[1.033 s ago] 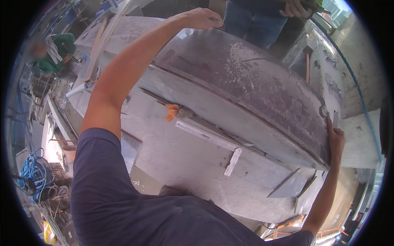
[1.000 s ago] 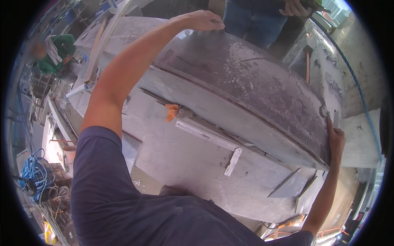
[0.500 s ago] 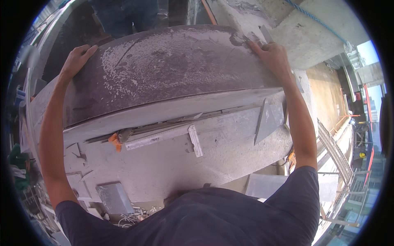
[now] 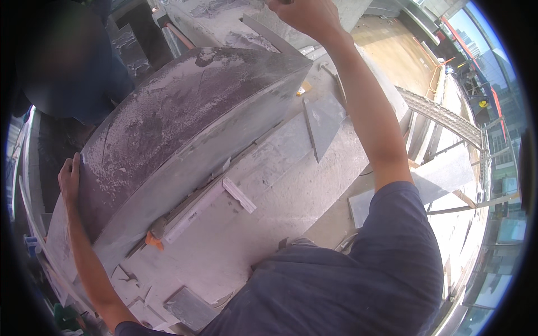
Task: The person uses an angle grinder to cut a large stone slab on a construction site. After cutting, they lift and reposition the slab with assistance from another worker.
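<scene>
A large dark stone slab (image 4: 168, 123), streaked with pale dried residue, lies tilted on a grey ledge, its long pale edge towards me. My left hand (image 4: 69, 176) grips its left end, fingers bent over the rim. My right hand (image 4: 308, 17) is off the slab at the top of the picture, above a mortar-smeared concrete block. Its fingers look curled, but they are partly cut off, and a dark bit between them cannot be made out. In front of the slab lie a white L-shaped square (image 4: 238, 195) and an orange-and-dark tool (image 4: 154, 241).
A triangular grey offcut (image 4: 322, 126) rests on the ledge at right. Another grey tile piece (image 4: 190, 308) lies near my body. A person in dark clothes (image 4: 84, 67) stands beyond the slab at upper left. A perforated metal plank (image 4: 440, 112) and a grey sheet (image 4: 443, 173) are at right.
My right hand has let go of the slab's right end and moved up and away. My left hand stays on the left end. The view has turned, and the person now shows more.
</scene>
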{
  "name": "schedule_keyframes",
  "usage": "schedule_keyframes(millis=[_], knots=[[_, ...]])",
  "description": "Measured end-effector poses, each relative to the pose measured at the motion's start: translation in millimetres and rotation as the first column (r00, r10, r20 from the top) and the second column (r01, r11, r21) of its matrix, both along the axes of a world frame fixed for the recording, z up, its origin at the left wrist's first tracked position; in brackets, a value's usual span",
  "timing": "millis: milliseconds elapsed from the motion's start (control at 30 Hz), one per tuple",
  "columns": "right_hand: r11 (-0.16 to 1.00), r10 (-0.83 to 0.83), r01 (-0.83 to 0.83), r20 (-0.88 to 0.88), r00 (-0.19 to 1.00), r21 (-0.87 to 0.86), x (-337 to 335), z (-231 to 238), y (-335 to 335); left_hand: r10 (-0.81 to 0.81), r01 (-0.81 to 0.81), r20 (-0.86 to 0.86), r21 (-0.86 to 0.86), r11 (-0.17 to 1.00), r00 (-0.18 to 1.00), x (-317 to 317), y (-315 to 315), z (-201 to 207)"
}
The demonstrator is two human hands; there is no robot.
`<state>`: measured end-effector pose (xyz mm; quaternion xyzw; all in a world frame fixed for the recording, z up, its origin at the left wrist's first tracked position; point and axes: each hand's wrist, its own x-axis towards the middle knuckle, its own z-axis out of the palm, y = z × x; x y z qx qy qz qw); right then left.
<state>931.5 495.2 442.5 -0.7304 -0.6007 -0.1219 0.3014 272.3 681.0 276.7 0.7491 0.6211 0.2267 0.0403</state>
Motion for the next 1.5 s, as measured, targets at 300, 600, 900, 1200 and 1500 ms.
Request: schedule_keyframes(millis=[300,600,900,1200,1500], knots=[[0.988,0.062,-0.137,-0.639,0.766,-0.069,107,-161,-80,-0.197,0.203,0.106,-0.050,0.978,0.975,45,10,5],[0.997,0.067,-0.023,-0.629,0.775,0.078,89,-171,-91,-0.038,0.034,-0.020,-0.159,0.987,0.999,111,-1,19],[0.986,0.140,0.004,-0.838,0.528,0.168,54,-184,-87,0.029,-0.031,-0.098,-0.016,0.999,0.995,132,-53,32],[0.976,-0.119,0.217,-0.875,0.470,-0.016,33,-201,-44,-0.071,0.083,-0.114,0.107,0.991,0.991,54,-49,15],[0.920,-0.316,0.361,-0.834,0.452,-0.153,-5,-175,-38,-0.059,0.053,-0.049,-0.125,0.991,0.997,-90,-35,25]])
